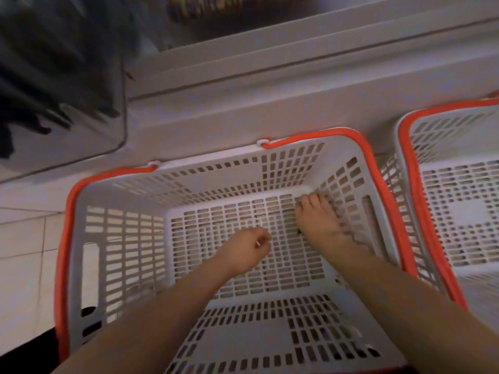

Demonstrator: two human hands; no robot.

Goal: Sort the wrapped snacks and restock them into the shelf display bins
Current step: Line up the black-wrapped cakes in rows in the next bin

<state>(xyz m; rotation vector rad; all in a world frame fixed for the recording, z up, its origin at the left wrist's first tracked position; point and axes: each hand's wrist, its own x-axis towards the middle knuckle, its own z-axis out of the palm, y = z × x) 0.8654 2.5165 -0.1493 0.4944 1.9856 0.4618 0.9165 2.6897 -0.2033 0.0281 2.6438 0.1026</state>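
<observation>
Both bare forearms reaching forward and down, roughly parallel. Left hand (247, 249) curled loosely, fingertips drawn together as if pinching something tiny and pale, too small to identify. Right hand (320, 217) stretched further ahead than the left, palm down, fingers bent at the tips, a thin ring on one finger.

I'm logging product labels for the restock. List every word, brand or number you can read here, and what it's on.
No text can be read.
Baskets: the near basket and the one beside it show no print.
Packages behind the glass at the top: yellow and dark wrapping, too blurred to read.
Left hand: pinches something small and white, too small to show any text.
</observation>
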